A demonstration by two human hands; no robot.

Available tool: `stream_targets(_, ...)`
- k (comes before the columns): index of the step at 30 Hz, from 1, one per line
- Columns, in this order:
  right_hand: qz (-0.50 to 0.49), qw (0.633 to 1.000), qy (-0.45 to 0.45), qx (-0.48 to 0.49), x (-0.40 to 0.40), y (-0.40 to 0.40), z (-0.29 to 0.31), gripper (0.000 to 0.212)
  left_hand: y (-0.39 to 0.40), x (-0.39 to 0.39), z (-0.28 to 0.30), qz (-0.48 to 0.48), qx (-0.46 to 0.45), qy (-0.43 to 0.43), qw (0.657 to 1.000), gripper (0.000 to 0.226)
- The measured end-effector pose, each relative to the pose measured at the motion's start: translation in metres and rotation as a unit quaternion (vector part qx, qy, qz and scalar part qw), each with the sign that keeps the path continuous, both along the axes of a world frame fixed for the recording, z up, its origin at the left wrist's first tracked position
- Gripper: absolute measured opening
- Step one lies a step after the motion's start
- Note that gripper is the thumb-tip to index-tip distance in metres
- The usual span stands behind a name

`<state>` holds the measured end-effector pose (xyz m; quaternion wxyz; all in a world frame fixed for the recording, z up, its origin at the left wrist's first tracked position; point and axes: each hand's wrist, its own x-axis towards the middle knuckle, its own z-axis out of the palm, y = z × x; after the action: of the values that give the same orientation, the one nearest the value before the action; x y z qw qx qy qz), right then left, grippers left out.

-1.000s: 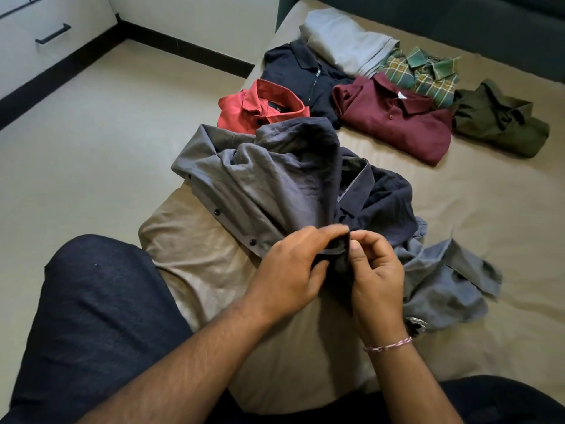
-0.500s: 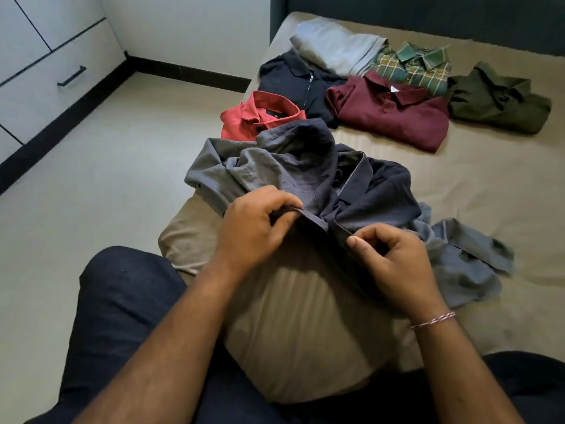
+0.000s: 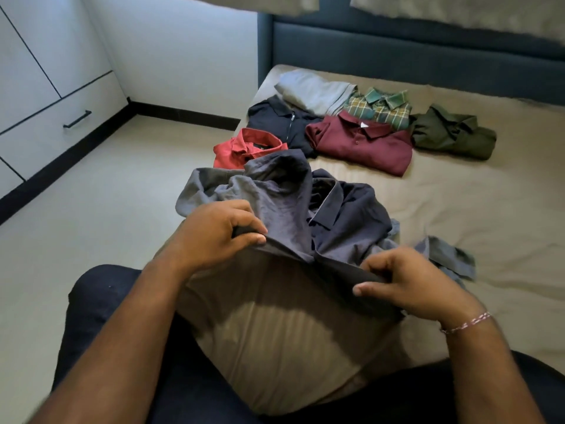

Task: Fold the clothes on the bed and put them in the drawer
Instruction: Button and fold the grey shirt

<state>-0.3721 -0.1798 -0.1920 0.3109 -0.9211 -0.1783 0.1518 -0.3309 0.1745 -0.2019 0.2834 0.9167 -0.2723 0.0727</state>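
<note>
A crumpled grey shirt (image 3: 275, 194) lies at the near corner of the bed (image 3: 458, 215), bunched over a darker navy garment (image 3: 345, 215). My left hand (image 3: 214, 234) pinches the shirt's near hem on the left. My right hand (image 3: 409, 283) grips the same hem further right, and the edge stretches between them. Folded clothes lie beyond: a red shirt (image 3: 244, 146), a navy zip polo (image 3: 281, 122), a maroon polo (image 3: 363, 143), a green plaid shirt (image 3: 382, 107), an olive shirt (image 3: 452, 134) and a light grey piece (image 3: 315, 91). A closed drawer (image 3: 61, 117) with a black handle sits in the white cabinet at left.
Beige floor (image 3: 107, 194) lies between the bed and the cabinet. A dark blue headboard (image 3: 397, 53) backs the bed. My knees in dark trousers (image 3: 101, 316) frame the bed corner. A loose grey sleeve (image 3: 449, 258) trails to the right.
My hands have moved apart along the shirt's hem, left going left and right going right, pulling the edge out. The camera has tilted up, showing more headboard and cabinet.
</note>
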Motion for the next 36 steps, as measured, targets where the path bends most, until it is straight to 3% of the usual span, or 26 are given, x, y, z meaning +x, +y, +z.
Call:
stream_targets(1, 0.009, 1.000, -0.008, 0.004, -0.003, -0.006, 0.003, 0.016, 0.002, 0.000, 0.009, -0.008, 0.005, 0.001, 1.000, 0.011)
stream_targets(3, -0.020, 0.989, -0.043, 0.141, -0.005, -0.009, 0.011, 0.014, 0.007, 0.003, 0.031, -0.040, -0.004, 0.030, 0.999, 0.008)
stream_targets(5, -0.112, 0.923, -0.044, 0.364, 0.005, -0.002, 0.030, 0.011, 0.008, 0.019, 0.060, -0.093, -0.014, 0.126, 0.988, 0.012)
stream_targets(7, -0.178, 0.863, -0.047, 0.471, 0.039, 0.010, 0.058, 0.013, -0.004, 0.056, 0.096, -0.131, 0.014, 0.135, 0.982, 0.010)
stream_targets(8, -0.215, 0.852, -0.071, 0.473, 0.059, 0.016, 0.066, 0.006, -0.013, 0.077, 0.106, -0.117, 0.020, 0.098, 0.988, 0.008)
stream_targets(10, -0.286, 0.837, -0.188, 0.428, 0.103, 0.017, 0.096, 0.006, -0.039, 0.119, 0.139, -0.018, 0.013, -0.088, 0.996, 0.007)
stream_targets(12, -0.354, 0.810, -0.294, 0.364, 0.129, 0.013, 0.117, 0.005, -0.060, 0.134, 0.162, 0.032, -0.055, -0.230, 0.971, 0.014)
stream_targets(15, -0.385, 0.802, -0.358, 0.284, 0.113, 0.013, 0.110, 0.012, -0.077, 0.115, 0.153, 0.033, -0.077, -0.267, 0.960, 0.023)
stream_targets(18, -0.391, 0.847, -0.271, 0.239, 0.077, 0.029, 0.047, 0.016, -0.080, 0.082, 0.080, 0.077, -0.118, -0.218, 0.966, 0.012)
stream_targets(22, -0.356, 0.876, -0.061, 0.321, 0.024, 0.069, -0.047, 0.012, -0.088, 0.026, -0.019, 0.149, -0.243, -0.079, 0.955, 0.018)
stream_targets(24, -0.348, 0.866, 0.005, 0.359, 0.003, 0.086, -0.071, 0.015, -0.095, -0.002, -0.047, 0.180, -0.301, -0.010, 0.936, 0.021)
stream_targets(29, -0.366, 0.822, 0.023, 0.436, 0.001, 0.102, -0.060, 0.007, -0.102, -0.030, -0.051, 0.172, -0.382, 0.057, 0.906, 0.019)
stream_targets(34, -0.374, 0.782, 0.058, 0.495, 0.000, 0.104, -0.053, 0.058, -0.109, -0.034, -0.045, 0.188, -0.478, 0.088, 0.854, 0.019)
stream_targets(36, -0.365, 0.767, 0.062, 0.525, 0.000, 0.104, -0.053, 0.055, -0.113, -0.031, -0.049, 0.193, -0.494, 0.111, 0.841, 0.024)
